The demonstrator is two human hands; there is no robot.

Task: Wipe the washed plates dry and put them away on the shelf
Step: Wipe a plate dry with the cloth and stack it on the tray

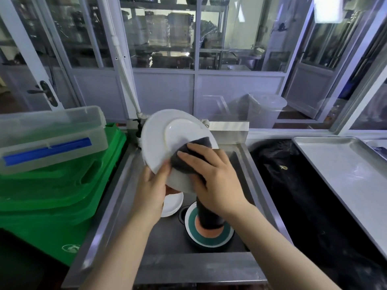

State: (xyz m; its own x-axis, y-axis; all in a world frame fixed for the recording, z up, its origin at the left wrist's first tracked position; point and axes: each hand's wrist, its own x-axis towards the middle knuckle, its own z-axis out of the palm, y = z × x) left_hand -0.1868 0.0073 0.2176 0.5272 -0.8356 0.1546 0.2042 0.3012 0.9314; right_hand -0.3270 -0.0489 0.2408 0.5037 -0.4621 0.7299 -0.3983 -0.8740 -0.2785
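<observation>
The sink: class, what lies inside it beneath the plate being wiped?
Inside the sink: a stack of white plates and a teal-and-orange ringed plate, with a dark cloth hanging onto it. The hands and the held plate cover the rest.

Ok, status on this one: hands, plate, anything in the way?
Left hand grips white plate by its lower rim, tilted over sink. Right hand presses dark cloth on it. More plates wait below. Nothing blocking.
</observation>
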